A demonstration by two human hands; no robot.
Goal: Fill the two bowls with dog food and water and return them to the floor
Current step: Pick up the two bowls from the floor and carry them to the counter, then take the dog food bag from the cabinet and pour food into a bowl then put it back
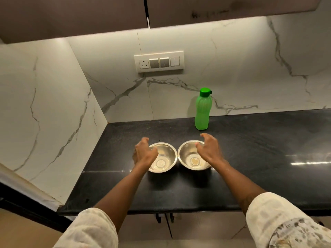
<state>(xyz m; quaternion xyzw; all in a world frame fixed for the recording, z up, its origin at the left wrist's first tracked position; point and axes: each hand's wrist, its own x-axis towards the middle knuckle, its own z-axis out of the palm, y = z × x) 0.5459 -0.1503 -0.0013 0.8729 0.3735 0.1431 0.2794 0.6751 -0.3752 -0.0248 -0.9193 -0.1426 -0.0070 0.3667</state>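
Observation:
Two steel bowls stand side by side on the black counter (250,149). The left bowl (165,154) looks empty; the right bowl (188,156) has a few pale crumbs at its bottom. My left hand (143,153) hovers over the left bowl's left rim, fingers apart, holding nothing. My right hand (209,149) is spread above the right bowl's right side, also holding nothing. A green water bottle (203,111) with its green cap on stands upright behind the right bowl, near the wall. No dog food is in view.
The counter ends at a marble side wall (44,113) on the left and a marble back wall with a switch plate (159,61). Dark cabinets (89,13) hang overhead. Cabinet doors lie below the counter's front edge (161,211).

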